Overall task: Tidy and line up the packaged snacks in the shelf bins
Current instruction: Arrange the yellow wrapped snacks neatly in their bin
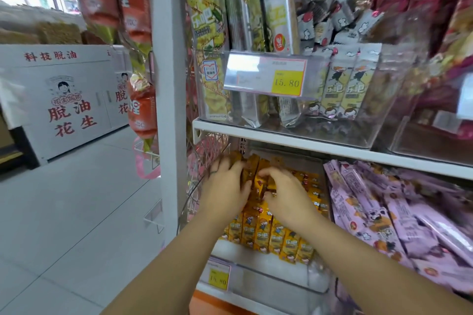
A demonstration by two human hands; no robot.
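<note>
I had my left hand (225, 183) and right hand (284, 194) both curled round upright yellow snack packs (253, 165) at the back of the lower shelf's clear bin (276, 276), mid-straightening, and judged they next needed squaring with the front row (268, 235).

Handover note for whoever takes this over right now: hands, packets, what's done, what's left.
Left hand: grips upright yellow packets at the back of the lower-shelf bin.
Right hand: pinches packets in the same pile, just beside the left.
Done: front row stands lined up, labels facing out.
Left: the middle and back of that bin look jumbled. The purple packets in the next bin lie askew, and the grey packets on the upper shelf are heaped loosely.
</note>
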